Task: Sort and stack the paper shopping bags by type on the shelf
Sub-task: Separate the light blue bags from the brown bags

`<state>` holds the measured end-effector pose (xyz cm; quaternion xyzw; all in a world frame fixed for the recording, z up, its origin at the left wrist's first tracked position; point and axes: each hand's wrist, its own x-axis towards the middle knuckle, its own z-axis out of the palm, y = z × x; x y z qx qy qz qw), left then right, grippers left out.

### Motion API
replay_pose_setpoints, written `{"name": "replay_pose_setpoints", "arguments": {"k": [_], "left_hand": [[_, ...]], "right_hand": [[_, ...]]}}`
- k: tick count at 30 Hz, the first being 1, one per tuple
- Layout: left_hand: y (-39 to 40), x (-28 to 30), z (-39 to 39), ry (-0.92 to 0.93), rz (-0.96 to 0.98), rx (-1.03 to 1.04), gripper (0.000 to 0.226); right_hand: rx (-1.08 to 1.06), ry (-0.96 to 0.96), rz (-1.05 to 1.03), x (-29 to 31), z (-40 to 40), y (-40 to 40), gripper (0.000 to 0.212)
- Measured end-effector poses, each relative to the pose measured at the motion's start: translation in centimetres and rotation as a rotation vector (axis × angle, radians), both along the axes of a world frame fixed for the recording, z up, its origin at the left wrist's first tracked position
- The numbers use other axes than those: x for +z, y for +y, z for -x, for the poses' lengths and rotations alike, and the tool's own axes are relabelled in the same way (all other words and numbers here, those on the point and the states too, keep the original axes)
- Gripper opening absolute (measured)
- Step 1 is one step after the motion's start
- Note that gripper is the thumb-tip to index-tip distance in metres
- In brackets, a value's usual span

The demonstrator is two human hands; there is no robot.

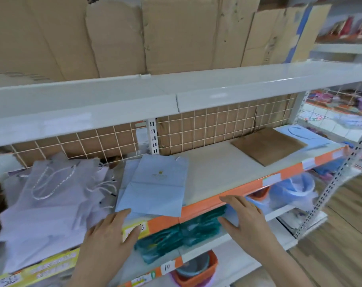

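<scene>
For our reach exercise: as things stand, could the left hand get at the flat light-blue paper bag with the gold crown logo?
Probably yes: the left hand is open just below the flat light-blue paper bag, nothing between them.

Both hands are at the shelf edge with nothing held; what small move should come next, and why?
Probably the left hand should pinch the near corner of the blue bag beside it. Another blue bag lies flat at the far right past the brown bag, and the right hand is open.
</scene>
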<state>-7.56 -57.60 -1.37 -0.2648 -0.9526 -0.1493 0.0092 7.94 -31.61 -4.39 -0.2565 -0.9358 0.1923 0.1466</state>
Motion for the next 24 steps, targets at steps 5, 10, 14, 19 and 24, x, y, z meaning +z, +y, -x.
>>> {"name": "replay_pose_setpoints", "arguments": {"k": [5, 10, 14, 19, 24], "left_hand": [[6.7, -0.9, 0.9, -0.012, 0.005, -0.131, 0.051], [15.1, -1.7, 1.3, -0.008, 0.001, -0.206, 0.05], [21.4, -1.6, 2.0, 0.024, 0.001, -0.251, 0.051], [28.5, 0.0, 3.8, 0.07, -0.01, -0.265, 0.051], [33.7, -0.1, 3.1, 0.033, -0.006, -0.299, 0.048]], "right_hand": [[-0.078, 0.025, 0.062, -0.7, -2.3, 5.1, 0.046], [-0.132, -0.006, 0.078, -1.1, -4.1, 11.3, 0.045], [-0.196, 0.003, 0.059, -0.2, -4.4, 17.2, 0.043], [-0.218, 0.014, 0.036, 1.5, -3.6, 24.2, 0.044], [-0.216, -0.016, 0.04, 1.5, -3.8, 29.6, 0.043]]}}
